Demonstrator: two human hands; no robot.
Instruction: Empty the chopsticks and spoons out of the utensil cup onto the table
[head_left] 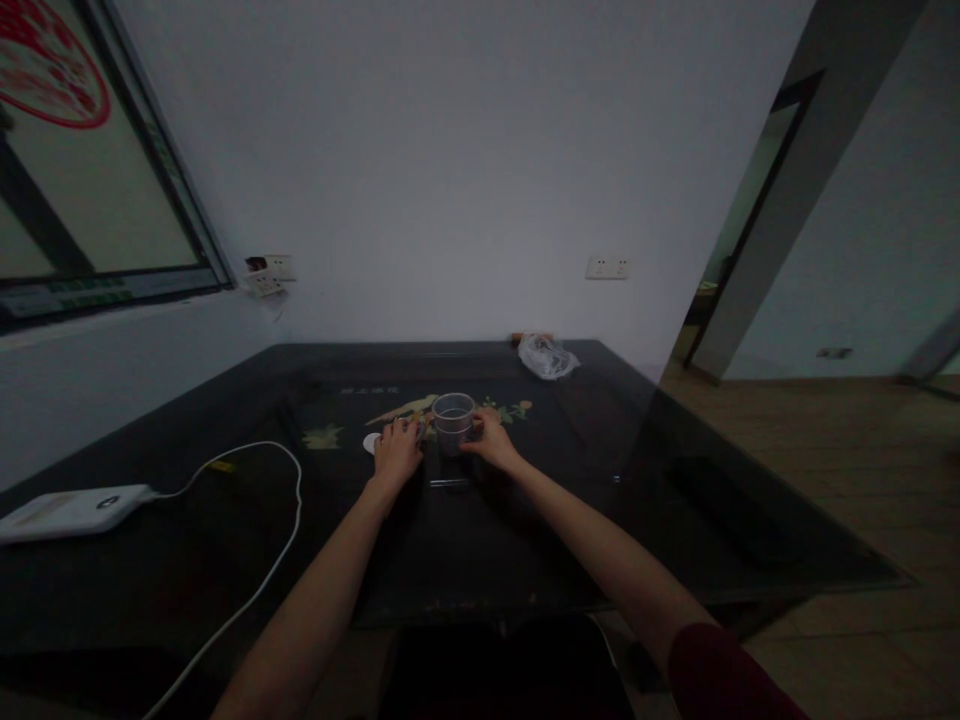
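Note:
A clear plastic cup [454, 421] stands upright on the dark glass-topped table [187, 560], far out in front of me. My right hand [491, 440] rests against the cup's right side with fingers curled on it. My left hand [397, 448] lies just left of the cup, fingers bent and touching the table near a small white round object [371, 443]; whether it holds anything is unclear. A short dark stick-like item [450, 483] lies on the table just in front of the cup.
A white flat device [71, 508] with a white cable [289, 520] lies at the left. A crumpled clear plastic bag [547, 356] sits at the table's far edge by the wall. A doorway opens at the right over wooden floor.

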